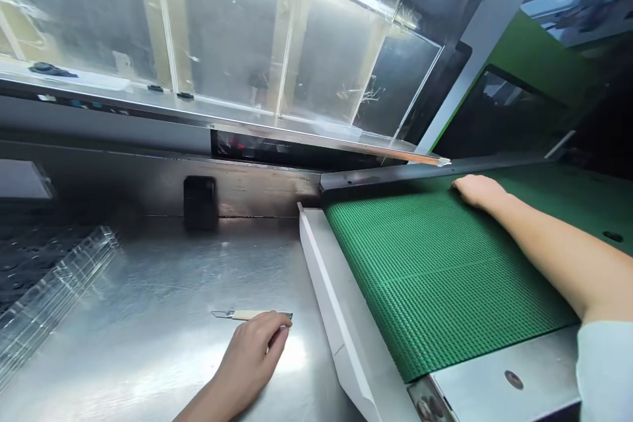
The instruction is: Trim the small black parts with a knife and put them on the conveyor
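Steel table (163,290): left hand (250,359) loosely curled, empty, fingertips touching small blade tool (252,315). Right hand (479,191) flat, empty, on green belt (435,277) near guard gap. Risks: cut from blade; pinch if belt runs.

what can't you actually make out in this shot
Head view only:
- Right hand on the ribbed green conveyor belt: fingertips hidden under the dark machine edge.
- Left hand beside the thin tape-wrapped metal blade: whether it touches is unclear.
- Stack of clear plastic trays: cut off by the left edge.
- Inside the machine: blurred by the scratched clear guard panel.
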Available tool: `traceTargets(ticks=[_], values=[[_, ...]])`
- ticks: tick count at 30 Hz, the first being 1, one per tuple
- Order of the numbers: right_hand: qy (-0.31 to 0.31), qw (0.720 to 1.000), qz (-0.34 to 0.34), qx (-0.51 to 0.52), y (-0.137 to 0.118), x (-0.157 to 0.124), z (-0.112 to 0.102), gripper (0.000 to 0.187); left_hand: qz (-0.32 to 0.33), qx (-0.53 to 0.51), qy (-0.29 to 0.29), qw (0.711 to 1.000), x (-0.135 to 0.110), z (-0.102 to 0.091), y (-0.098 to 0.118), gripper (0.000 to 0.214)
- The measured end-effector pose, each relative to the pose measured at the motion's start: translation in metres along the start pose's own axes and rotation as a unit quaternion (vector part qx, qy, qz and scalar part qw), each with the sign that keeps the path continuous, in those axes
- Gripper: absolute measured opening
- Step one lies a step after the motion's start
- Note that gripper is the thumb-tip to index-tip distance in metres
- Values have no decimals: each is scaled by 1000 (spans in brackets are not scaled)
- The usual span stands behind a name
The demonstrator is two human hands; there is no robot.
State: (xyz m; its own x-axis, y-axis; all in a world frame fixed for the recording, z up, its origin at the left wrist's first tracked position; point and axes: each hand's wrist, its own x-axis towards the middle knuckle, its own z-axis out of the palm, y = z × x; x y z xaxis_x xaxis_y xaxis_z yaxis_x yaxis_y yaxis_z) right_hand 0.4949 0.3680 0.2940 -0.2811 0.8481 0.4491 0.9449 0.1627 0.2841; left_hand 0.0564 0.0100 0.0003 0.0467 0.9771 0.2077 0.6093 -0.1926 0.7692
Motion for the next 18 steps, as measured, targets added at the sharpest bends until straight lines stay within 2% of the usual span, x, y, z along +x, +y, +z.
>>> traceTargets(ticks=[3,7,9,12,14,16,18], values=[[-57,997,-33,-37,-7,-10,-13,30,-1,-7,4,1000,1,0,1,35],[-74,992,-92,-42,-34,-28,-44,30,-23,-30,-6,999,2,-4,3,38],[-74,986,-148,-25,-64,-43,-62,26,-41,-70,-11,997,3,-7,3,41],[-74,964,-256,8,-134,-80,-84,27,-69,-209,-17,975,4,-11,5,50],[-82,936,-340,36,-193,-116,-95,29,-92,-353,-14,931,3,-12,9,59],[-95,892,-437,64,-252,-155,-101,32,-118,-495,-16,861,-1,-14,16,67],[-72,800,-589,88,-303,-189,-103,32,-137,-596,-45,790,-7,-16,24,70]])
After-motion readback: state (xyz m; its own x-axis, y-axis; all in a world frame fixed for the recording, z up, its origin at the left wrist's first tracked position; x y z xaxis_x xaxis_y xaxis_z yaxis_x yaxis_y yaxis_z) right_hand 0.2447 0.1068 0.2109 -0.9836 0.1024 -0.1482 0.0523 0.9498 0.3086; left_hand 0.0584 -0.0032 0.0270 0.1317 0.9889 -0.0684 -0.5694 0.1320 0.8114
